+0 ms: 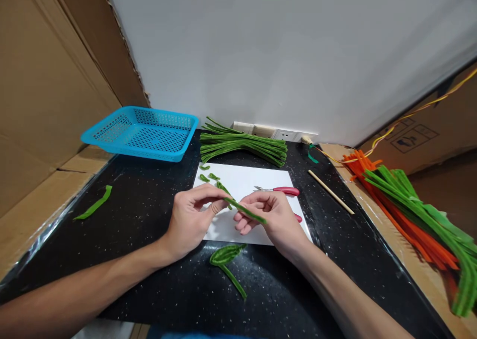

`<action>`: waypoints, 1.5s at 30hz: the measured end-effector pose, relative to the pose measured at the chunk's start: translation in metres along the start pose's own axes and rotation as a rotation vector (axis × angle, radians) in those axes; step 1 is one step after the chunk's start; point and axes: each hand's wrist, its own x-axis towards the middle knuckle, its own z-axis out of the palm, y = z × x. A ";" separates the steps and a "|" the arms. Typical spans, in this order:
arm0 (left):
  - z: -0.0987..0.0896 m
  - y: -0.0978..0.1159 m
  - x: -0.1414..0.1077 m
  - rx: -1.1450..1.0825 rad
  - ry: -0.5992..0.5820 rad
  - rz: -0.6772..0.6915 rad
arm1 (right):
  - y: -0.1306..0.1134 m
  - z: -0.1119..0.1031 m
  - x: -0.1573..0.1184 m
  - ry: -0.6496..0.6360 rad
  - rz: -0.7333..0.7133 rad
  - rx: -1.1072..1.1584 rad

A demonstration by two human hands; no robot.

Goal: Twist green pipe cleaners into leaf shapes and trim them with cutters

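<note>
A blue basket (pixel 97 134) at far left; now the left hand (pixel 192 217) pinches a fuzzy green strip (pixel 250 212) above the white sheet (pixel 238 175), the right hand (pixel 278 214) grasping it too, pliers (pixel 286 191) just beyond, wooden stick (pixel 331 192) further right.

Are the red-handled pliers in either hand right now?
No, the red-handled pliers lie on the white sheet, partly hidden behind the right hand, while the left hand pinches a green fuzzy strip.
</note>
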 end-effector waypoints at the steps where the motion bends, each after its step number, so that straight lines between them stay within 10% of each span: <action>1: 0.000 0.001 0.001 -0.005 0.006 -0.028 | -0.001 0.001 -0.001 -0.001 -0.053 -0.053; 5: -0.001 0.000 0.003 -0.060 -0.017 -0.144 | -0.003 0.001 -0.004 0.013 -0.223 -0.200; 14: -0.001 0.001 0.003 -0.078 -0.042 -0.158 | -0.007 -0.001 0.002 -0.073 -0.041 -0.197; 32: -0.008 -0.010 0.021 -0.394 0.079 -0.444 | 0.003 -0.011 0.001 0.044 -0.184 -0.457; 45: -0.005 -0.013 0.020 -0.370 -0.103 -0.523 | 0.002 -0.009 -0.001 -0.022 -0.197 -0.500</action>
